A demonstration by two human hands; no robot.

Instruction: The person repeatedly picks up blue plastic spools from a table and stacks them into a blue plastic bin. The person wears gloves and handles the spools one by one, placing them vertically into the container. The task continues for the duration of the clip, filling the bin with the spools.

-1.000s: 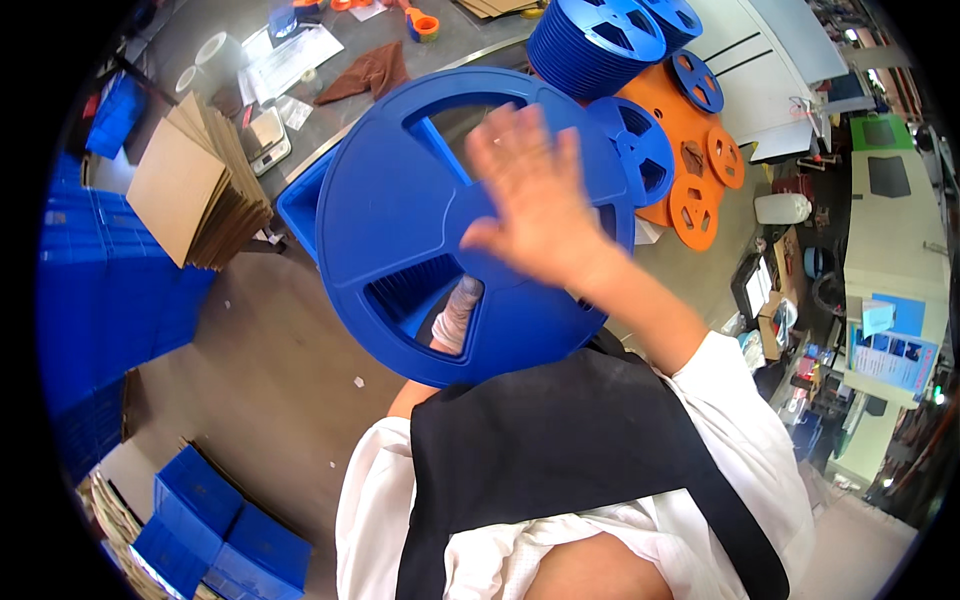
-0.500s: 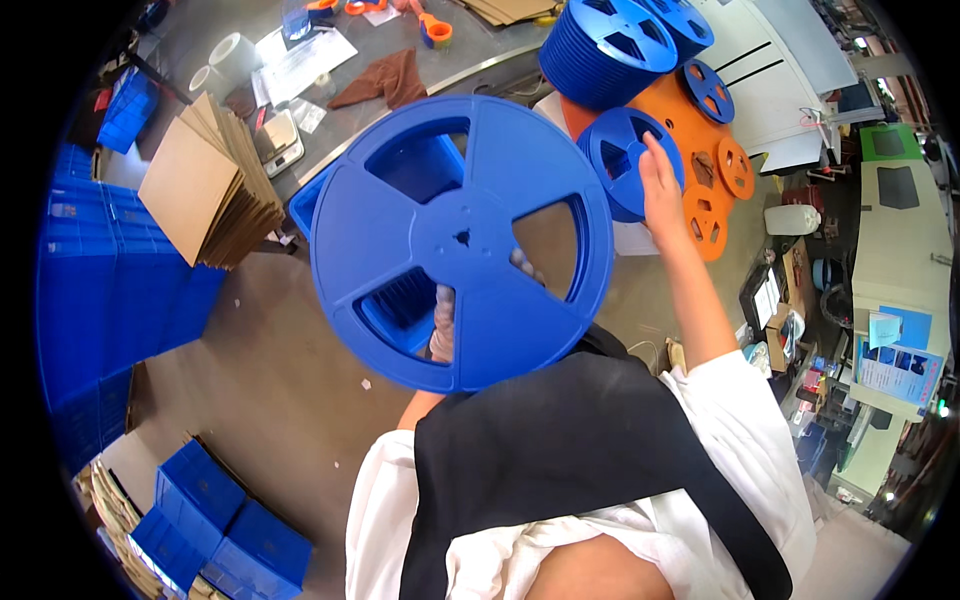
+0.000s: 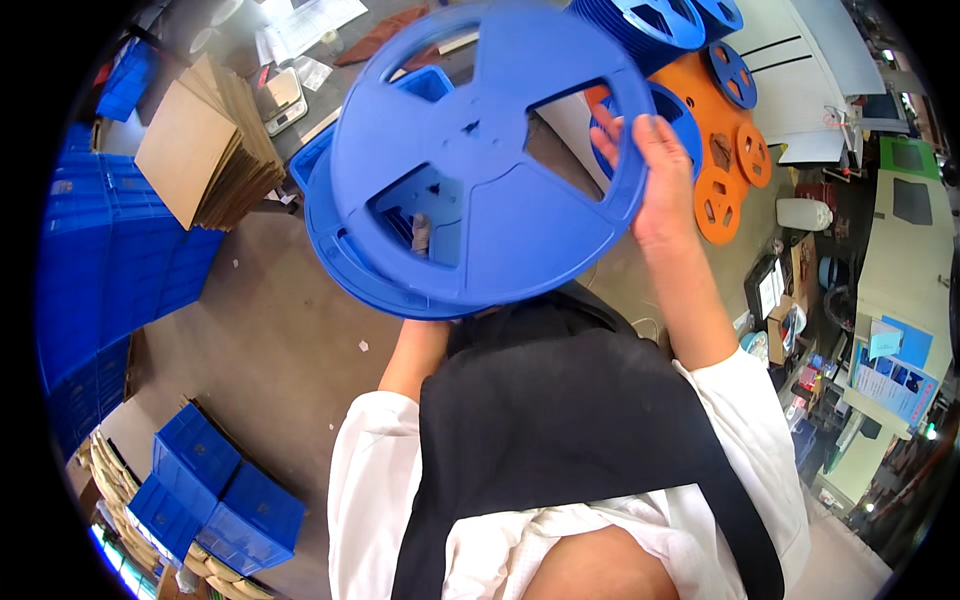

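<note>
A large blue plastic reel (image 3: 535, 225) with wide cut-outs is tilted in front of me. My right hand (image 3: 665, 185) grips its right rim, with fingers behind the edge. Under it a second blue reel (image 3: 365, 285) shows at the lower left, its rim apart from the upper one there. My left hand (image 3: 421, 236) holds this lower reel from beneath. One pale, gloved-looking finger shows through the overlapping cut-outs; the rest of that hand is hidden by the reels.
Stacked blue reels (image 3: 650, 30) and orange discs (image 3: 718, 205) stand at the back right. A blue bin (image 3: 425, 83) sits behind the held reels. Cardboard sheets (image 3: 190, 150), a small scale (image 3: 285, 100) and blue crates (image 3: 125, 260) are on the left.
My right hand has closed on the upper reel's right rim. That reel has shifted up and away to the right, uncovering part of the reel below.
</note>
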